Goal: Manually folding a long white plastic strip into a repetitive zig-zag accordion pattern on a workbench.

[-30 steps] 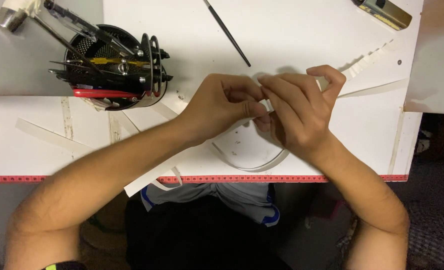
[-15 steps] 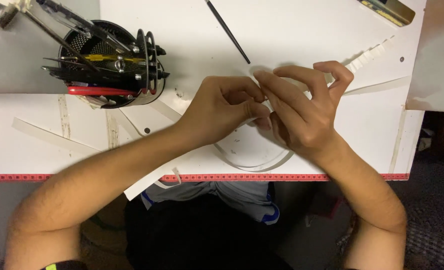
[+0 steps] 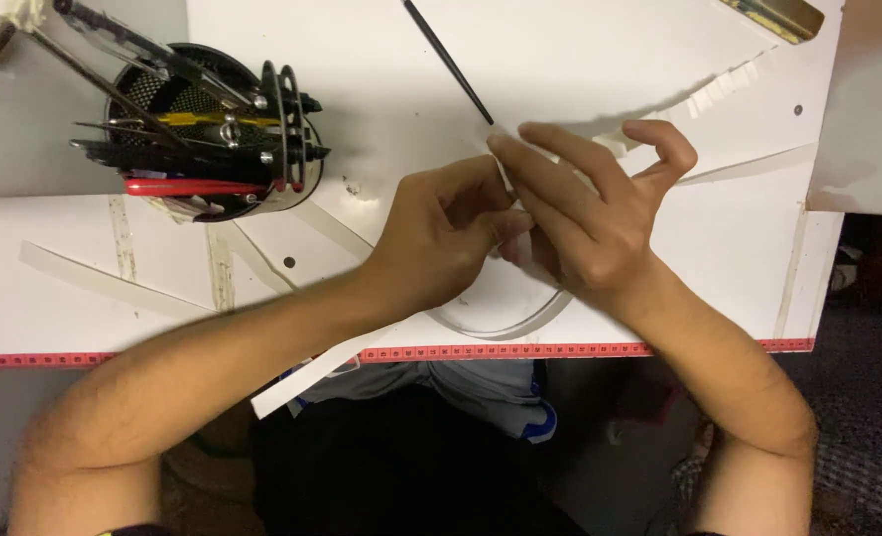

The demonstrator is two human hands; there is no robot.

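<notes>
A narrow white paper strip (image 3: 505, 179) is pinched between the fingertips of both hands near the middle of the white surface (image 3: 610, 60). The left hand (image 3: 446, 233) is curled, with its fingers bent inward and closed on the strip from the left. The right hand (image 3: 585, 213) is laid over it from the right, its index and middle fingers stretched out along the strip toward the top, its thumb and little finger raised clear. The two hands are touching each other.

Beneath the hands a curved ring of white paper (image 3: 505, 318) is seen lying flat on the surface, just inside the red measuring tape (image 3: 163, 357) that is fixed along the near edge. How the strip joins the ring is hidden by the hands. A notched, comb-like white strip (image 3: 719, 94) is stretched away from the right hand toward the upper right. A thin black brush handle (image 3: 446, 60) is laid at a slant just above the hands. Well to the left, a black mesh tool holder (image 3: 203, 129) is set, filled with dark tools, a yellow-handled one and a red-handled one. Loose flat paper strips (image 3: 94, 283) are scattered over the left part of the surface, and another strip (image 3: 312, 377) is hung over the near edge.
</notes>
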